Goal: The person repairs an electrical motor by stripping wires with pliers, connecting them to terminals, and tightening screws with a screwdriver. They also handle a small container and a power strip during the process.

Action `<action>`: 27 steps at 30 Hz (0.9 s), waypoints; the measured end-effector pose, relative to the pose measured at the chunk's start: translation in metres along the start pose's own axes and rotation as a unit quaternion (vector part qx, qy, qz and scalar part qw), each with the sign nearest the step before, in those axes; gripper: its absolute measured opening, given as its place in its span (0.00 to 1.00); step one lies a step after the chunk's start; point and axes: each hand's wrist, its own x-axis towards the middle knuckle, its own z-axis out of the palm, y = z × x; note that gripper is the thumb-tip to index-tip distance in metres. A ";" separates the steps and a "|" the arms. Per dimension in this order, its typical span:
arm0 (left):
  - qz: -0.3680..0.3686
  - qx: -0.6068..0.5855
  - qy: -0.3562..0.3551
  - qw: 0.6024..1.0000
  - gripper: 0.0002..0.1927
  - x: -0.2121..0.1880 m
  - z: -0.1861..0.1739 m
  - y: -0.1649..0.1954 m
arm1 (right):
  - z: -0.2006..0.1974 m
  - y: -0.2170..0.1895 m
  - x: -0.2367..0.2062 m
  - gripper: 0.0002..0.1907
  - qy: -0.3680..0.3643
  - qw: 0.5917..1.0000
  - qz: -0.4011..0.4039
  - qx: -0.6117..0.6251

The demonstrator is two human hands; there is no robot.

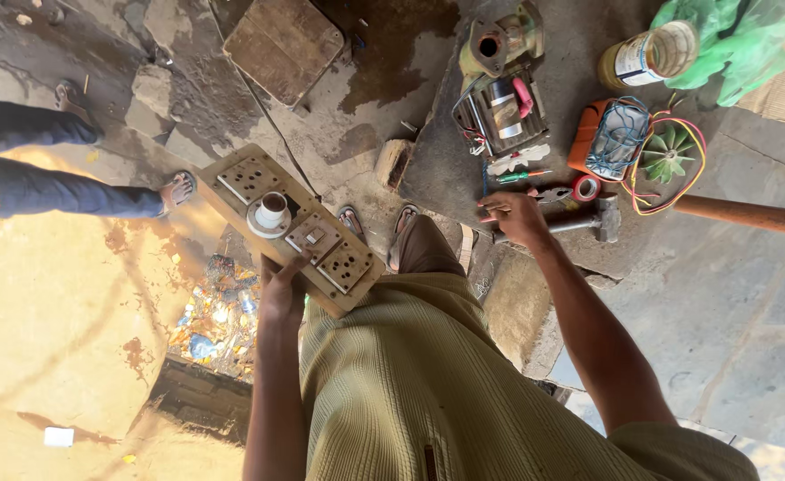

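Two bare hands are at work above a rough concrete floor (749, 294). At far left a bystander's leg in dark trousers (45, 183) ends in a sandalled foot (177, 189).

Next comes the left hand (282, 289), closed around the near long edge of a wooden switchboard (290, 227), thumb on top and fingers wrapped underneath. The board is held up off the ground, flat side to the camera, its long axis running diagonally from upper left down to lower right. Set along it are a socket plate at the upper end, a white round lamp holder (269, 214), a small switch plate and a second socket plate at the lower end. The board lies mostly above and to either side of the hand, which grips it just below the switch plate.

Further right, the right hand (513, 216) is loosely curled, its fingers pinching something small that is too tiny to identify. Just beside it lie pliers (548, 192), a roll of red tape (586, 187) and a hammer (588, 220), whose handle passes under the hand. Beyond are a partly dismantled motor (502, 102), an orange caged lamp (611, 138), a green fan impeller (667, 153) and a jar (646, 55).
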 end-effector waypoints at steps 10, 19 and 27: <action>0.013 0.015 0.041 0.999 0.40 -0.020 0.050 -0.036 | 0.009 -0.012 0.016 0.10 0.047 0.956 -0.274 -0.096; 0.038 0.020 0.086 0.995 0.40 -0.026 0.089 -0.089 | 0.003 -0.016 0.037 0.05 -0.018 0.945 -0.325 -0.028; 0.023 0.042 0.131 0.990 0.42 -0.007 0.112 -0.115 | -0.010 -0.054 0.032 0.06 -0.034 0.943 -0.322 0.070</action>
